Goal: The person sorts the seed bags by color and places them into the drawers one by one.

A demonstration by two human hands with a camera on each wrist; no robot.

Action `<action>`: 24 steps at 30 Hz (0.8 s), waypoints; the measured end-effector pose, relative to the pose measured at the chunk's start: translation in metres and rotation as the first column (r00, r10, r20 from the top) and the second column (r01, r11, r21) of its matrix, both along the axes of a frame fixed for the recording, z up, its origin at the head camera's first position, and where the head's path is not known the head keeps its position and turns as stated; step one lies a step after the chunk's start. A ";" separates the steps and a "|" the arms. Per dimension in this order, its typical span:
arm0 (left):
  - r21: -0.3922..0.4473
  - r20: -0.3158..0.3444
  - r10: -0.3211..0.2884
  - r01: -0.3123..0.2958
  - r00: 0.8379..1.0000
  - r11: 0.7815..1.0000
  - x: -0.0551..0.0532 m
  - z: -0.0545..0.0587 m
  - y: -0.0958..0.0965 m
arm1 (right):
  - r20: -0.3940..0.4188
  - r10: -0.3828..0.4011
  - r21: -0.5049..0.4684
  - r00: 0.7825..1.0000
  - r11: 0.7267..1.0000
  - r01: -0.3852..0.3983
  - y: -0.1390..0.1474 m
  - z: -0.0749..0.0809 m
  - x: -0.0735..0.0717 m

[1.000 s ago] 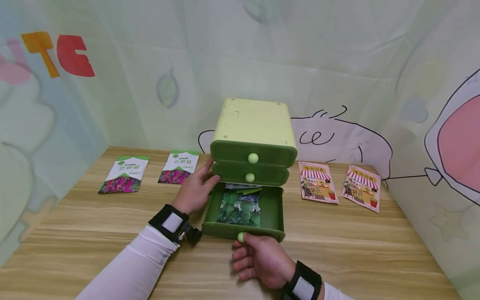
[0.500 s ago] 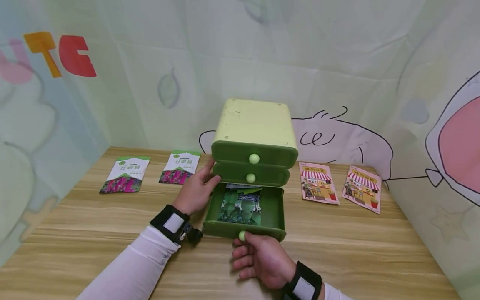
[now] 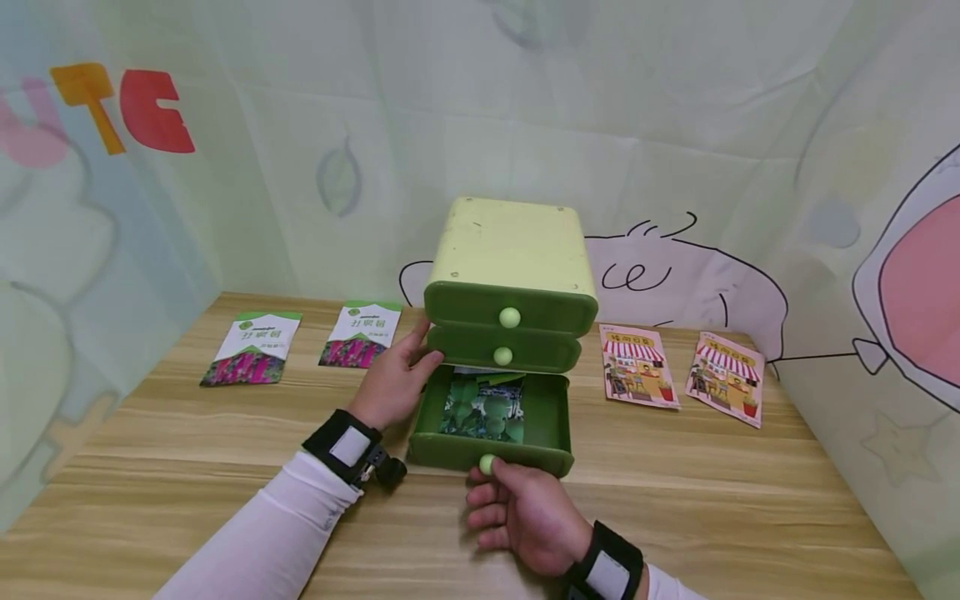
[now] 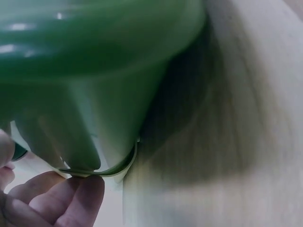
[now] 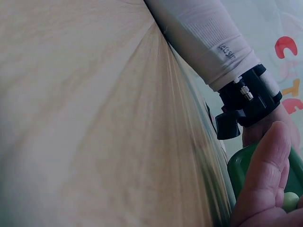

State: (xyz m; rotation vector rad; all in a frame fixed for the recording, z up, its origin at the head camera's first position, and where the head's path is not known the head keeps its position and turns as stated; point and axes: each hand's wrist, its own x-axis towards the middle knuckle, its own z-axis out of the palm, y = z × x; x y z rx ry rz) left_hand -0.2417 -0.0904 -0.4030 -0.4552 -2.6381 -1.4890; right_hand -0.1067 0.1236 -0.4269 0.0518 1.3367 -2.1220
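Observation:
A small drawer cabinet (image 3: 517, 242) with a cream shell and green drawers stands on the table. Its bottom drawer (image 3: 551, 412) is pulled out, and a green-leaf picture packet (image 3: 483, 408) lies inside. My left hand (image 3: 393, 379) holds the cabinet's left side, thumb near the middle drawer's front; in the left wrist view its fingers (image 4: 80, 201) press on the shell's edge. My right hand (image 3: 532, 517) pinches the bottom drawer's pale round knob (image 3: 487, 464) with the thumb, other fingers loosely curled. In the right wrist view the knob (image 5: 289, 202) is partly hidden by the hand.
Two white-and-pink flower packets, one outer (image 3: 251, 348) and one inner (image 3: 362, 333), lie left of the cabinet. On the right lie two pink shop-picture packets, one near (image 3: 637, 367) and one farther out (image 3: 725, 377). A printed curtain (image 3: 510, 125) hangs behind the wooden table (image 3: 712, 508).
The bottom drawer has slid slightly inward toward the cabinet, and my right hand has moved a little with its knob. My left hand stays at the cabinet's side.

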 end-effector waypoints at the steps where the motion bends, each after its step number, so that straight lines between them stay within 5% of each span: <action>1: 0.001 -0.003 -0.001 0.001 1.000 1.000 0.000 0.000 0.000 | -0.002 0.000 -0.006 1.000 1.000 0.000 0.000 0.000 0.000; 24: -0.013 -0.032 0.009 -0.009 0.999 1.000 0.000 -0.002 0.001 | 0.007 -0.016 -0.045 1.000 0.999 0.017 0.003 0.001 -0.005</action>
